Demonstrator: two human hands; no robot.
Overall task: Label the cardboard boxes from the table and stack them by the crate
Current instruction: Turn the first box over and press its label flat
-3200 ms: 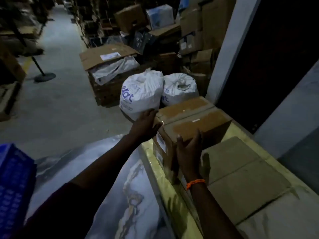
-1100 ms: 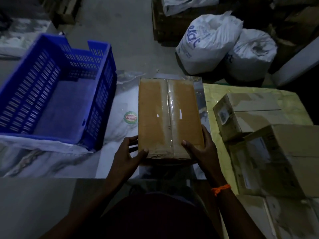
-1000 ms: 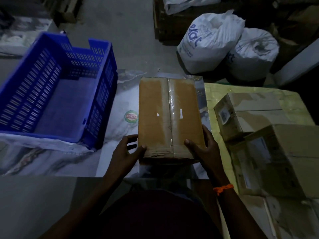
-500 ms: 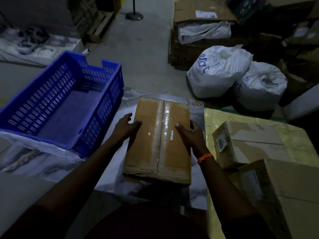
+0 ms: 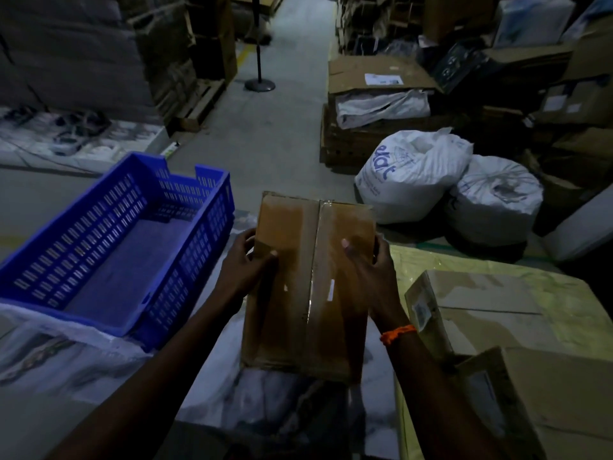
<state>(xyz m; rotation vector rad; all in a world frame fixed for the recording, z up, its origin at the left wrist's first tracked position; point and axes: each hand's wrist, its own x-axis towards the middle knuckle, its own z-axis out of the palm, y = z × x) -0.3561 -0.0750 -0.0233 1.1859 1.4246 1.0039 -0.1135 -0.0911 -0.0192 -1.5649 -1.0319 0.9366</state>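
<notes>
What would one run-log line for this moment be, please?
object: taped brown cardboard box beside blue plastic crate | left hand: grips its left edge | right hand: grips its right edge

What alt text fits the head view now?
The left hand and right hand grip a taped cardboard box by its sides, just right of a blue crate. More cardboard boxes sit on a yellow-covered table at right; white sacks lie on the floor beyond.
</notes>
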